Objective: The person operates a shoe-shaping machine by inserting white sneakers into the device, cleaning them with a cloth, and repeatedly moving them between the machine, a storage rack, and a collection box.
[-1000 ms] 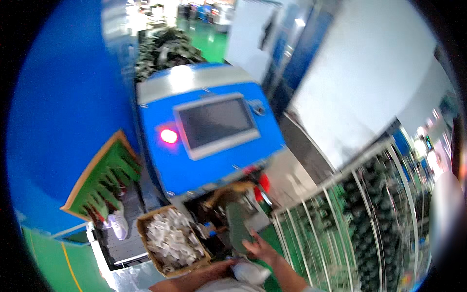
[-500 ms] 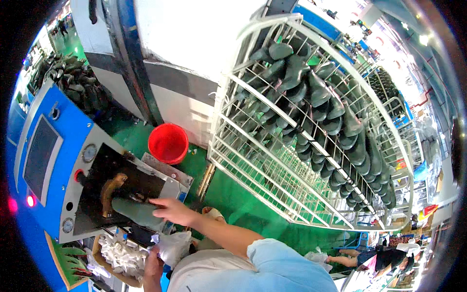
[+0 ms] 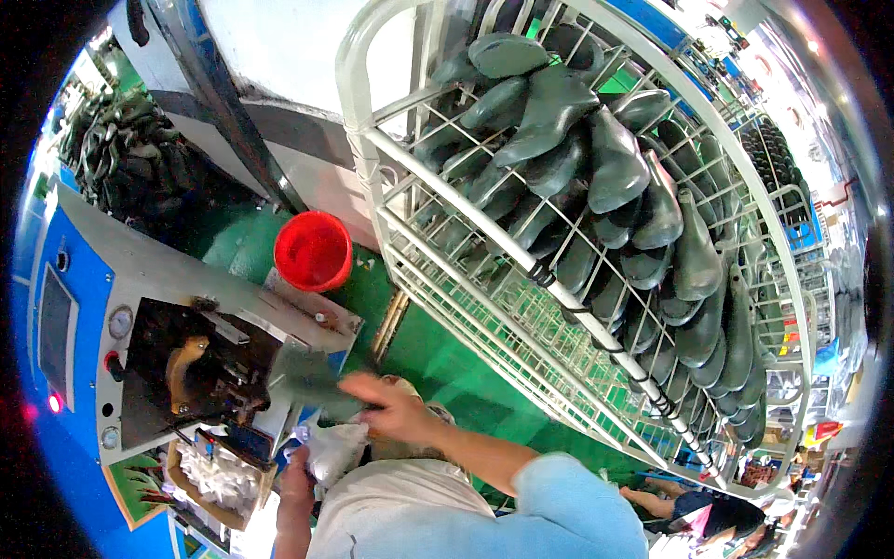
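A dark green shoe last (image 3: 312,377), smeared by motion, is in my right hand (image 3: 396,412), whose fingers are closed on its near end. It hangs just in front of a blue and grey machine (image 3: 140,265), outside the dark opening with a curved brown pad (image 3: 182,371). Lower down, my left hand (image 3: 296,470) is closed at the edge of a crumpled white plastic bag (image 3: 337,451). What is inside the bag cannot be made out.
A white wire rack (image 3: 484,224) full of dark lasts (image 3: 615,168) stands close on the right. A red bucket (image 3: 313,252) sits on the green floor. Beside the machine is a box of white pieces (image 3: 219,484). More lasts are heaped (image 3: 126,154) far left; a person (image 3: 694,508) is lower right.
My right hand has drawn the shoe last to the right, out of the machine's opening. My left hand stays by the white bag. The view has shifted, bringing the rack closer.
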Tool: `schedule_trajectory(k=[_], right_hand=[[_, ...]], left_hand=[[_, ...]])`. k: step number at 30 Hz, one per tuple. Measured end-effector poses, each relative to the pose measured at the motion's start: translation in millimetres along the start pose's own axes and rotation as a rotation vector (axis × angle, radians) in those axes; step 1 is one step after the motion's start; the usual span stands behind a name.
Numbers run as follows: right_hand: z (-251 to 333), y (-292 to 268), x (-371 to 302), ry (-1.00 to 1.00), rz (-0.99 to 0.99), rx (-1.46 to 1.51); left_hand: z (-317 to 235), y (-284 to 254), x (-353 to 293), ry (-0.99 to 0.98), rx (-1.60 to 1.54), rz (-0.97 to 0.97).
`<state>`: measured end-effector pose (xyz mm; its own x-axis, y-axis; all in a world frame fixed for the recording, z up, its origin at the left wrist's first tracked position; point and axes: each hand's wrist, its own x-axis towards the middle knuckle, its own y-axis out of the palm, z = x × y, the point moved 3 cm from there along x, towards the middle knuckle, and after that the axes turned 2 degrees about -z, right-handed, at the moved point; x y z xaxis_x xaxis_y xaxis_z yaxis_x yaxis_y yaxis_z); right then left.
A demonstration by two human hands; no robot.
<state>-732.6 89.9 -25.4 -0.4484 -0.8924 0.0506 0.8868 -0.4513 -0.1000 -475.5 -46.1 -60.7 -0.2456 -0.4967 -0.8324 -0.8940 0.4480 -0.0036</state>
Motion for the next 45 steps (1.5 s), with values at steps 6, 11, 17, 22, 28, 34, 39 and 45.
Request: schedule_trajectory(k=[6, 11, 17, 22, 28, 34, 39, 45], right_hand=[[-120.0, -159.3, -106.3, 0.963, -0.898, -0.773], [-195.7, -299.4, -134.4, 0.950, -1.097, -0.810], [-172.5, -304.5, -59.0, 1.037, -0.840, -0.885], [-184.1, -262.9, -84.8, 0.722, -0.770, -0.778], [-163.1, -80.9, 6.2, 0.431, -0.461, -0.340], [28.4, 171.0, 122.2, -0.002, 0.038, -0.508], [220.4, 332.4, 181.2, -0.664, -0.201, -0.924], [187.8, 387.7, 228.4, -1.232, -0.474, -1.011]], left_hand=[[18.3, -24.5, -9.5, 0.025, 0.109, -0.155], [15.2, 2.6, -12.3, -0.106, 0.103, -0.072], [-18.6, -34.2, -33.1, 0.039, 0.415, -0.116], [-35.0, -172.3, -81.1, 0.191, -0.047, 0.250], [23.9, -359.1, -153.0, 0.744, -0.658, -0.285], [168.2, -454.1, -89.6, 0.227, 0.117, -1.145], [152.2, -453.6, -63.2, -0.097, 0.726, -1.354], [29.7, -541.1, 22.0, 0.326, 0.544, -1.065]])
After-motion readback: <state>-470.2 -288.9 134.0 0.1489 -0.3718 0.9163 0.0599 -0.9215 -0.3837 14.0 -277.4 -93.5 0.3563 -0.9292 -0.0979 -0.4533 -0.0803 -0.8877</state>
